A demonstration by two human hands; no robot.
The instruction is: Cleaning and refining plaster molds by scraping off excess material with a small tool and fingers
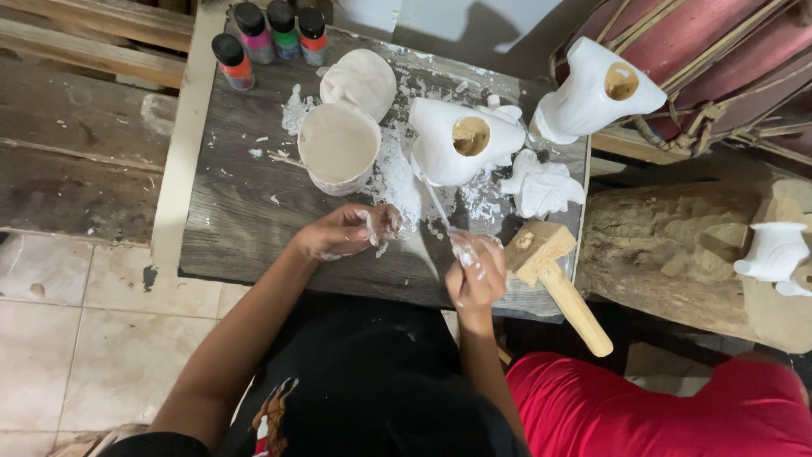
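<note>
The right hand pinches a thin stick. Just left of it, the left hand curls shut around white paste.

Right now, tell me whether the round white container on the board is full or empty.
Full: the round white container holds pale, smooth paste level with its rim.

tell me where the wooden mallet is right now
In the head view, the light wooden mallet lies at the right edge of the dark wooden board, just right of the right hand, its handle overhanging toward the red cloth.
</note>
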